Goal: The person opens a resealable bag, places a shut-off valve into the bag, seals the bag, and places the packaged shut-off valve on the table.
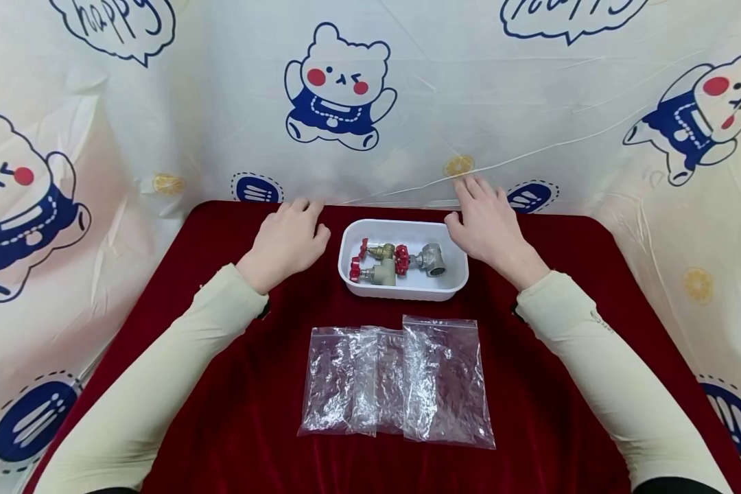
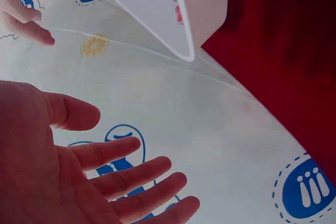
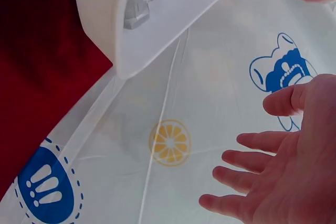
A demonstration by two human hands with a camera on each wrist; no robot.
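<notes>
A white plastic tray (image 1: 401,293) stands on the dark red cloth and holds several valves with red handwheels. Inside lie a brass valve (image 1: 381,251), a grey valve (image 1: 383,272) at the left and a larger grey tee-shaped valve (image 1: 433,260) at the right. My left hand (image 1: 289,237) is held left of the tray, fingers extended and apart, with nothing in it. On the other side, my right hand (image 1: 489,221) hovers by the tray's far right corner, its fingers spread and holding nothing. Both palms appear bare in the wrist views.
Several clear zip bags (image 1: 447,384) lie overlapping on the cloth in front of the tray. The red-covered table (image 1: 241,412) ends at a far edge just behind the tray. A white printed curtain (image 1: 234,89) hangs behind and at both sides.
</notes>
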